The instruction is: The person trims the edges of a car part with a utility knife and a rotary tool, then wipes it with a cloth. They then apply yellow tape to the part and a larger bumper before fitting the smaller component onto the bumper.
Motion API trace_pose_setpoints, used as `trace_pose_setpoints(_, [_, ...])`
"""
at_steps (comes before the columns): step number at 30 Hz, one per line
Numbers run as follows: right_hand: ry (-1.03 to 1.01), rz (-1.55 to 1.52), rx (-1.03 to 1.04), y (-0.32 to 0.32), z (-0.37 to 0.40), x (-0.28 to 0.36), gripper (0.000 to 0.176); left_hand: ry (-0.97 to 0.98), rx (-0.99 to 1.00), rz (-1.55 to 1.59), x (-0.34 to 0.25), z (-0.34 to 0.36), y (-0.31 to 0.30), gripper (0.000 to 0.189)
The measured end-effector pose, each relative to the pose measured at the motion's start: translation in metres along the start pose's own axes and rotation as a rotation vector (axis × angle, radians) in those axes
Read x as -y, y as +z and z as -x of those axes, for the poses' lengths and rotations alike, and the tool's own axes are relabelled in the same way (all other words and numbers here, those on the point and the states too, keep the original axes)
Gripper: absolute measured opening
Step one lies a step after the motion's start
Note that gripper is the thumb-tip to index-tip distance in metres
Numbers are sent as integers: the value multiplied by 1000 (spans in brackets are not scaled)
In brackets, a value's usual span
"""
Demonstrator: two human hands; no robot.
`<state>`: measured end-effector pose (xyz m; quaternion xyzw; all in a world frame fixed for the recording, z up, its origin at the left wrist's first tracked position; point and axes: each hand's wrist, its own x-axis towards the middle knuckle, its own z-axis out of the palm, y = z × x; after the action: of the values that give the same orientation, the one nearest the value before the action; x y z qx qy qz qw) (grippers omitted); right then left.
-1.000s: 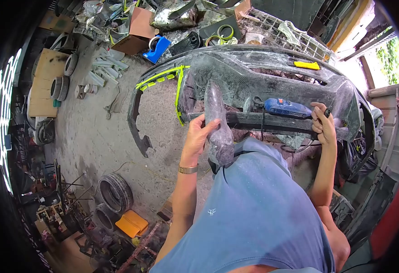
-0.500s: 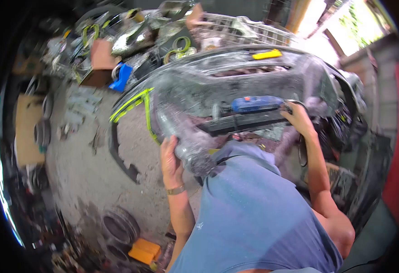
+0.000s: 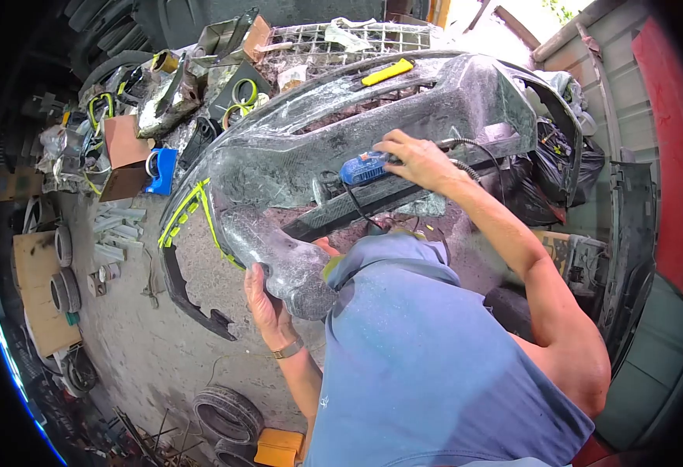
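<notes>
A dusty grey-black car bumper (image 3: 279, 175) spans the middle of the view, with green tape (image 3: 207, 210) along its left opening. My right hand (image 3: 419, 162) is closed on the right end of a blue power tool (image 3: 365, 167), which lies over the bumper's inner bar; a black cord hangs near it. At the bumper's rounded lower-left end, my left hand (image 3: 270, 307) grips the edge, with the thumb side showing and part of the fingers hidden beneath. A yellow tool (image 3: 388, 72) rests on the bumper's upper rim.
Tape rolls, cardboard, a blue dispenser (image 3: 161, 170) and a white wire rack (image 3: 349, 40) are behind the bumper. Tyres (image 3: 228, 414) and an orange object (image 3: 279, 447) lie on the floor below. Black bags (image 3: 551, 163) are at the right, beside a corrugated wall (image 3: 618, 86).
The view has shifted, so the bumper's rim appears further left. My right hand has come over the blue tool's right end, fingers bent round it. My left hand stays at the bumper's lower-left end.
</notes>
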<state>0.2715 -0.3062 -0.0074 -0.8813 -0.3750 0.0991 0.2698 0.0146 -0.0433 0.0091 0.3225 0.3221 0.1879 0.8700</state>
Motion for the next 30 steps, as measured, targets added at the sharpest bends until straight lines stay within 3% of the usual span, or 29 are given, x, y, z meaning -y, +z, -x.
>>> trace_pose_setpoints(4, [-96,-4,107,18,-15,17,33,-16,17,37,3,6,-1,32])
trace_pose_setpoints(6, [-29,0,75,20,-15,18,35,60,-12,25,3,13,0,29])
trace_pose_setpoints(8, [-92,-21,54,21,-19,11,37,83,25,24,5,15,-13,29])
trace_pose_setpoints(12, [-60,22,161,6,-31,23,39,111,40,89,-2,29,-5,29])
trace_pose_setpoints(14, [-12,125,172,-3,-35,24,35,146,-40,74,0,37,-6,27])
trace_pose_setpoints(19, [-117,415,92,-69,-102,14,15,231,-156,81,-3,67,-15,31])
trace_pose_setpoints(22, [-262,480,65,-106,-182,40,26,248,-257,57,6,84,-28,33])
trace_pose_setpoints(24, [-472,422,48,-90,-242,37,28,271,-323,112,14,97,-34,29])
trace_pose_setpoints(26, [-512,349,121,-62,-276,59,34,305,-350,177,24,110,-48,24])
trace_pose_setpoints(27, [-636,237,49,-45,-280,74,36,306,-321,216,25,115,-52,22])
trace_pose_setpoints(28, [-910,63,-54,-19,-299,78,37,342,-327,260,24,122,-49,22])
trace_pose_setpoints(30, [-973,438,-92,9,-333,88,31,435,-356,313,20,134,-44,22])
